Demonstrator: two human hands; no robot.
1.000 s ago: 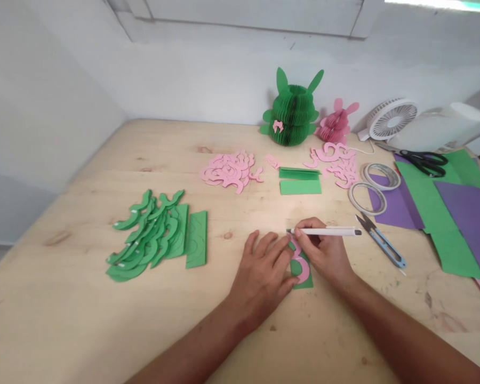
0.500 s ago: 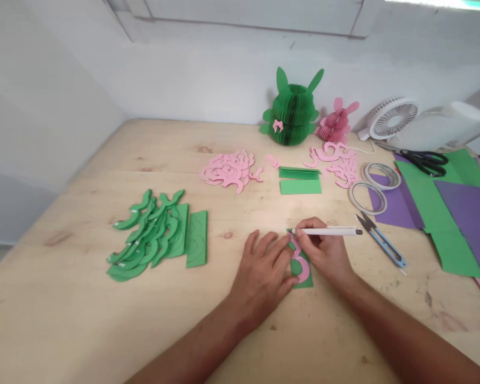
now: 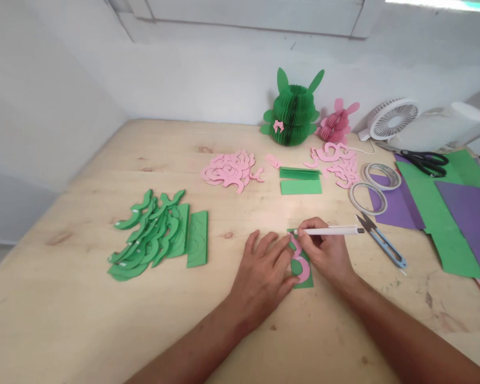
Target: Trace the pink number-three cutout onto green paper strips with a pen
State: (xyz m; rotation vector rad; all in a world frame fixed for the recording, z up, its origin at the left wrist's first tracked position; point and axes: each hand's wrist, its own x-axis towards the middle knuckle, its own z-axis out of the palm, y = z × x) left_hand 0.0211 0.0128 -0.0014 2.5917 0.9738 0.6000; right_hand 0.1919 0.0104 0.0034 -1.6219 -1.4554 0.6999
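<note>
My right hand (image 3: 328,250) is closed around a white pen (image 3: 336,230), its tip at the upper end of a pink paper cutout (image 3: 303,271). That curved, 3-shaped cutout lies on a small green paper rectangle (image 3: 309,284). My left hand (image 3: 262,269) rests flat with fingers spread, its fingertips and thumb pressing the cutout's left side. Part of the cutout is hidden beneath the fingers. Above the hands lie a folded green strip (image 3: 299,173) and a flat green strip (image 3: 301,186).
To the left are a heap of green cutouts (image 3: 144,240) and a marked green card (image 3: 197,240). Pink cutouts (image 3: 229,170), a green paper figure (image 3: 292,114) and a fan (image 3: 392,120) stand farther back. Tape rolls (image 3: 368,198), thread snips (image 3: 384,242) and scissors (image 3: 424,160) lie right.
The pen has shifted very slightly to the right along the top of the pink cutout. My left hand stays in place on the paper.
</note>
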